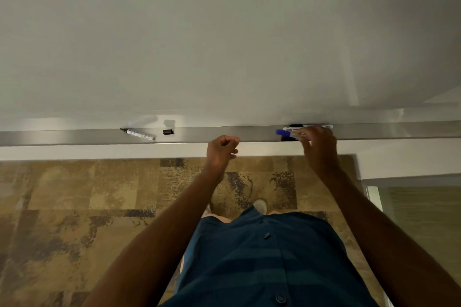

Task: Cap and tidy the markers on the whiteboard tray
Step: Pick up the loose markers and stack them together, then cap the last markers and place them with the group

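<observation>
Two hands work at our silver metal whiteboard tray [74, 136]: right hand [319, 147] fingers grasp a blue-capped white marker [287, 133] to align it; left hand [222, 151] hangs clenched, empty.

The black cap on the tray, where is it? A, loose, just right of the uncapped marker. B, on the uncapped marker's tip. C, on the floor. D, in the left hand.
A: the black cap lies loose on the tray, right of the uncapped marker.

Brushed metal tray [224, 133], glossy whiteboard [224, 45]
</observation>
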